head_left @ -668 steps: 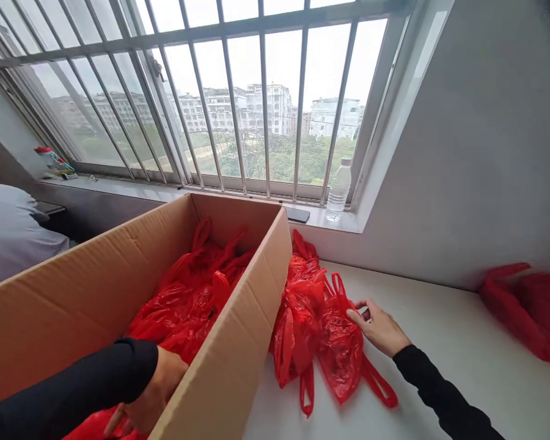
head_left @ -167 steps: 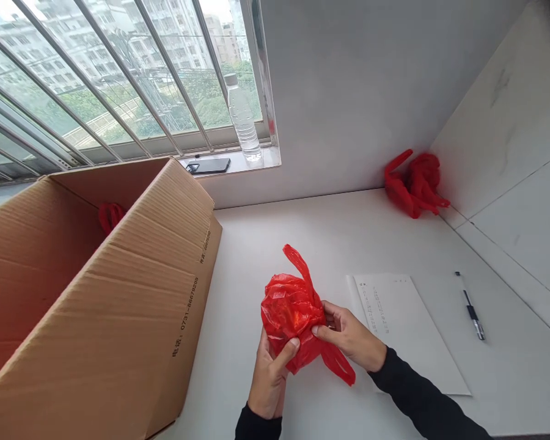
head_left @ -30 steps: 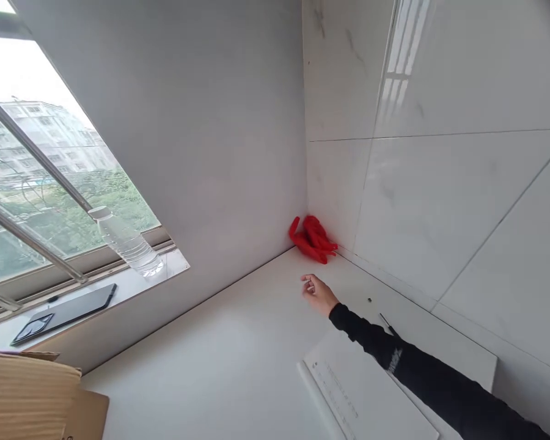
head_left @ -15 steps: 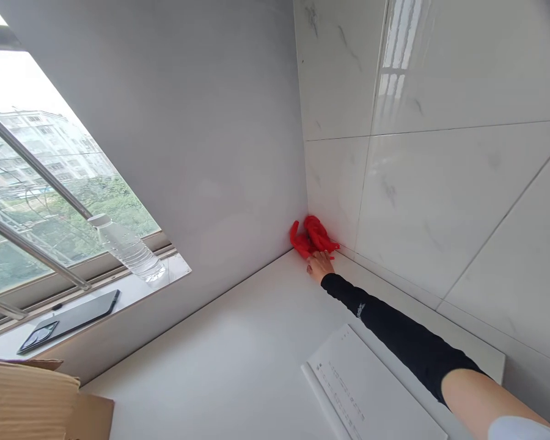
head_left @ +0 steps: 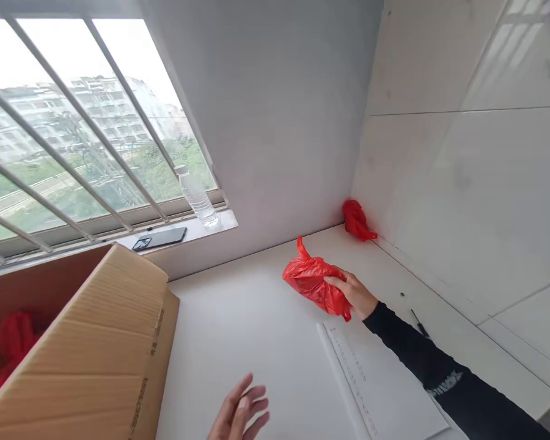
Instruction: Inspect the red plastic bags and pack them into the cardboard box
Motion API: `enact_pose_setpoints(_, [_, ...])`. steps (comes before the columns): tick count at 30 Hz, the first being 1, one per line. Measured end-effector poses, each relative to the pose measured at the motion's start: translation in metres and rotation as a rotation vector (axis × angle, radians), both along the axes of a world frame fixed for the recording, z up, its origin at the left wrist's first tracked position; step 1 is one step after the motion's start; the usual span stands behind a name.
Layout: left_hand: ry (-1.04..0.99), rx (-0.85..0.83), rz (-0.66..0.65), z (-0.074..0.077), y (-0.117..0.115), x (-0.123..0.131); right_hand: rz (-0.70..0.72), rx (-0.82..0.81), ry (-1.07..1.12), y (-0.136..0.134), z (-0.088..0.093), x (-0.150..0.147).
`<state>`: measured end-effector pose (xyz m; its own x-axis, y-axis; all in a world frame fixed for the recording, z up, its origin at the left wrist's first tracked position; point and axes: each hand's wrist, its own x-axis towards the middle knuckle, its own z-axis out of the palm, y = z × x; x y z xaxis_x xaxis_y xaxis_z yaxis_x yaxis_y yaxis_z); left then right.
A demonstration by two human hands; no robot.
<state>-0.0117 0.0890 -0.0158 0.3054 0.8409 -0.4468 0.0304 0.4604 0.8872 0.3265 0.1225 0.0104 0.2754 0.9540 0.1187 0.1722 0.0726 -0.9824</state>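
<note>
Bag (head_left: 309, 282), red plastic: just removed from the far right corner, now grasped by the right hand (head_left: 355, 294) over the table (head_left: 238, 330); corner stock apparently reduced to one red bundle (head_left: 356, 221). Left hand (head_left: 239, 410): back in view, near centre, fingers parted, empty.

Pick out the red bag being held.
The crumpled red bag gripped by the right hand; the bag in the far corner and the red plastic visible inside the cardboard box have no hand on them.
</note>
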Motion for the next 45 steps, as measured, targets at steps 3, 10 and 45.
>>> enact_pose_setpoints(3, [-0.359,-0.170,0.059,-0.002,-0.016,0.040,0.168,-0.059,0.476,-0.042,0.000,-0.047])
enact_pose_setpoints(10, [-0.505,-0.100,0.281,0.011,-0.025,0.074,0.342,-0.247,0.745,-0.085,-0.014,-0.091])
enact_pose_setpoints(45, [-0.321,-0.151,0.322,0.014,-0.050,0.057,0.297,-0.372,0.834,-0.110,-0.040,-0.106])
